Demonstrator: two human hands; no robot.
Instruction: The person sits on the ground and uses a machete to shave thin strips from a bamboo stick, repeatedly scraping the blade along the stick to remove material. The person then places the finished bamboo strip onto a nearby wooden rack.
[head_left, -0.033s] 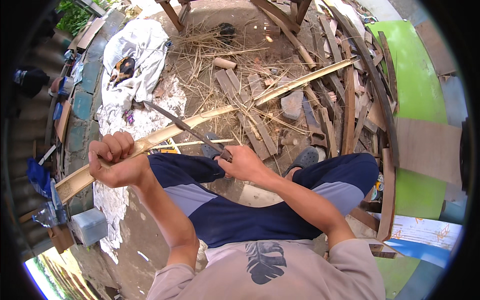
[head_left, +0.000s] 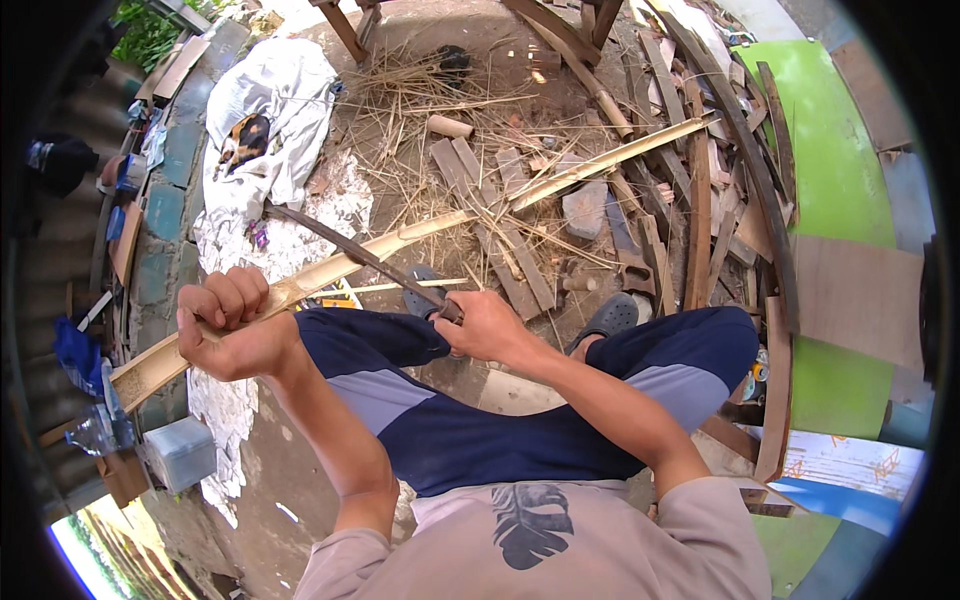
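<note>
A long split bamboo strip [head_left: 340, 268] slants from the lower left, across my left thigh, to the upper right, its hollow side facing up. My left hand [head_left: 228, 325] is closed round its near part, the fingers curled over. In my right hand [head_left: 482, 325] is the handle of a long dark-bladed knife, probably a machete [head_left: 345, 243]. The blade points to the upper left and crosses over the bamboo, just beyond my left hand. Whether its edge touches the bamboo I cannot tell.
A calico cat [head_left: 247, 140] lies on a white cloth [head_left: 285, 80] at the upper left. Bamboo shavings [head_left: 400, 90] litter the ground ahead. A handsaw [head_left: 628, 245], a stone [head_left: 584, 210] and wood planks [head_left: 697, 210] lie to the right. A clear plastic box [head_left: 178, 450] sits lower left.
The machete's tip has swung slightly left and down, its blade turning a little in my right hand. My left hand and the bamboo stay almost where they were.
</note>
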